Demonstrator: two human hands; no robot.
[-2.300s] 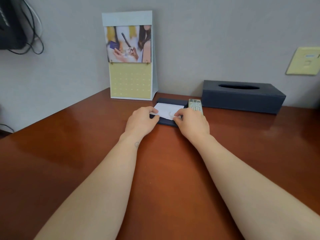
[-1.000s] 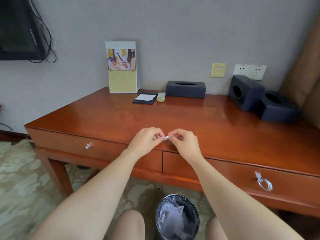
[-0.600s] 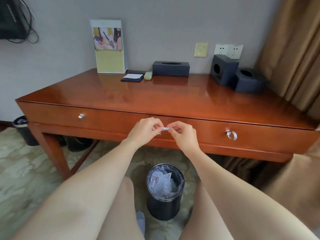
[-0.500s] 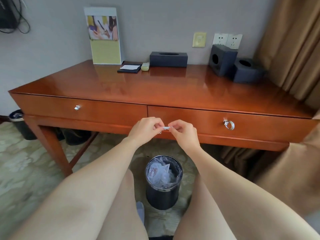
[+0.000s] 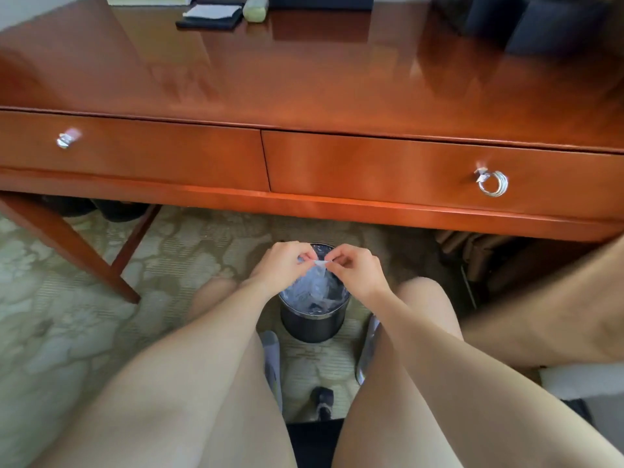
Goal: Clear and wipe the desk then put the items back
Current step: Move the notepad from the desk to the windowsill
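The left hand [image 5: 283,266] pinches one end of a small white paper scrap [image 5: 320,262] and the right hand [image 5: 358,271] pinches the other. Both have dropped from the glossy reddish wooden desk [image 5: 304,79] to just above the round black lined bin [image 5: 312,327], so the scrap will probably be dropped in next.

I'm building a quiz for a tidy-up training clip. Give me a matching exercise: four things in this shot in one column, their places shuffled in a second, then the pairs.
Things
1. small white paper scrap
2. black round waste bin
3. silver ring pull
4. white rectangular notepad

Places
A. far edge of the reddish wooden desk
B. on the patterned carpet
C. pinched by left hand and right hand
D. on the right drawer front

Pairs: 1-C, 2-B, 3-D, 4-A
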